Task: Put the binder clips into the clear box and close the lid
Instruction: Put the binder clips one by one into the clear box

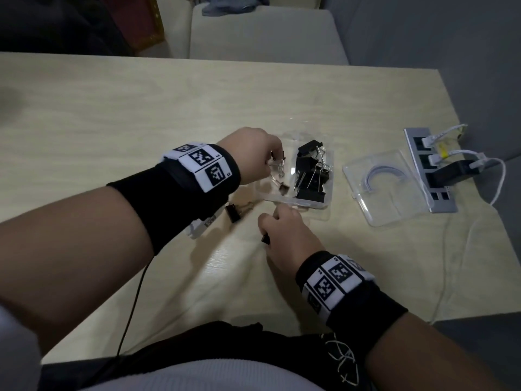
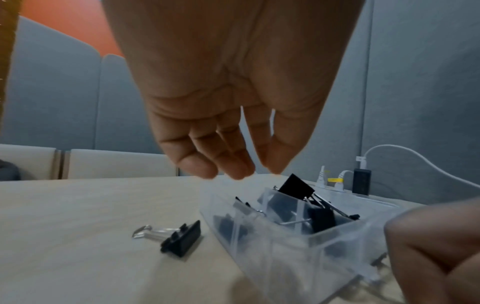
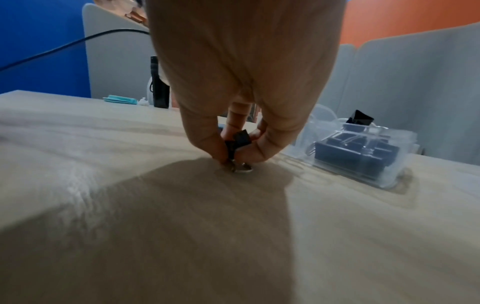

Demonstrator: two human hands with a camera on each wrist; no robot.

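Observation:
The clear box (image 1: 298, 204) sits mid-table with several black binder clips (image 1: 310, 170) inside, also visible in the left wrist view (image 2: 296, 188). My left hand (image 1: 270, 162) hovers over the box's left end with its fingers (image 2: 233, 170) hanging loose and empty. A small clip (image 1: 275, 165) lies blurred just under them. My right hand (image 1: 267, 230) is at the table in front of the box. It pinches a black binder clip (image 3: 237, 142) between thumb and fingers, with the clip's wire handles touching the wood. One more clip (image 2: 182, 238) lies on the table left of the box (image 2: 272, 246). The clear lid (image 1: 386, 187) rests flat to the right.
A grey power strip (image 1: 428, 170) with a black adapter and white cables lies right of the lid, near the table's right edge. A thin black cable (image 1: 135, 300) hangs from my left wrist over the near edge. Pale chairs stand beyond the far edge.

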